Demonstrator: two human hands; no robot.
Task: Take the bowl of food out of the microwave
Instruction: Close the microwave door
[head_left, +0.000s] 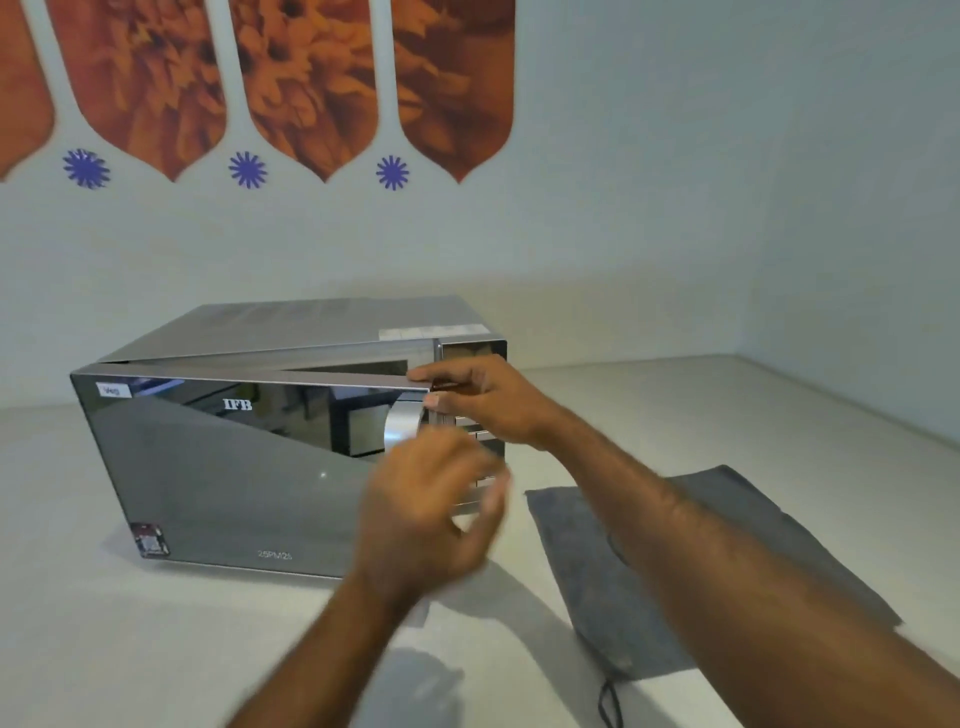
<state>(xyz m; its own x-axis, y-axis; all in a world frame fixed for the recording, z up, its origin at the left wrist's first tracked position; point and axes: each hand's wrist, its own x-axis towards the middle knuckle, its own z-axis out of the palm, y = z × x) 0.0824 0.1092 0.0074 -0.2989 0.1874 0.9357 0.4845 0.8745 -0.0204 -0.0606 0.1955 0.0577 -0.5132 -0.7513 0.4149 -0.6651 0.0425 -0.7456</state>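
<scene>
One microwave (249, 441) is sitting on the counter (78, 623), door ajar; the bowl isn't showing. One grey cloth (613, 566) is lying at four o'clock. Two hands: the right hand (483, 402) is pinching the door's top edge; the left hand (426, 514), blurred and half-curled, is gripping nothing and covering the handle (402, 426).

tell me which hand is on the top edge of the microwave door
The right hand; its fingers rest on the door top corner, while the left hand hovers lower, blurred.
</scene>
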